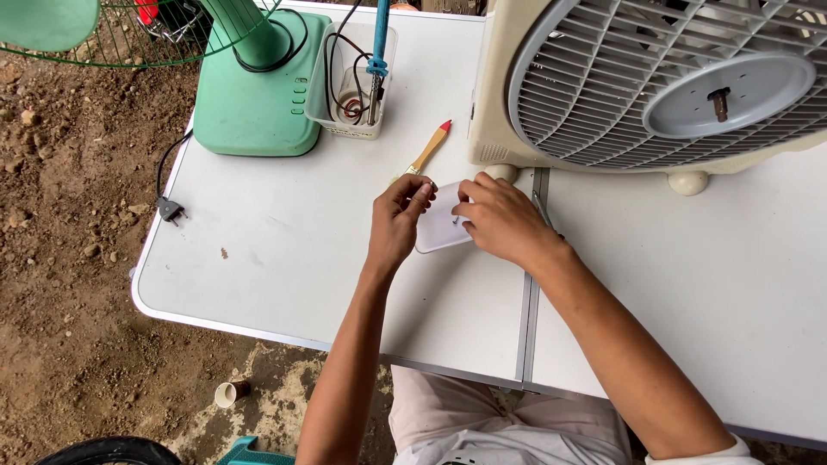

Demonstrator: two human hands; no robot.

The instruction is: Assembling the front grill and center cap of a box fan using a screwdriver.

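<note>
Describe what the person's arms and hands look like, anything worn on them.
Both arms are bare to above the elbow. The left hand and right hand show no gloves, rings or watch. A white sleeve edge shows at the right upper arm.

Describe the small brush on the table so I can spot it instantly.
Start at the big cream box fan lying at the table's far edge. Just left of it, beside the clear plastic tub, lies the brush: the only thing there with a wooden handle and red tip.

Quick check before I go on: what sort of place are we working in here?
Probably an outdoor, makeshift fan-repair spot. A white folding table stands on bare dirt ground, with a green fan and a cream box fan with its grille exposed. Both hands handle a small white part.
</note>
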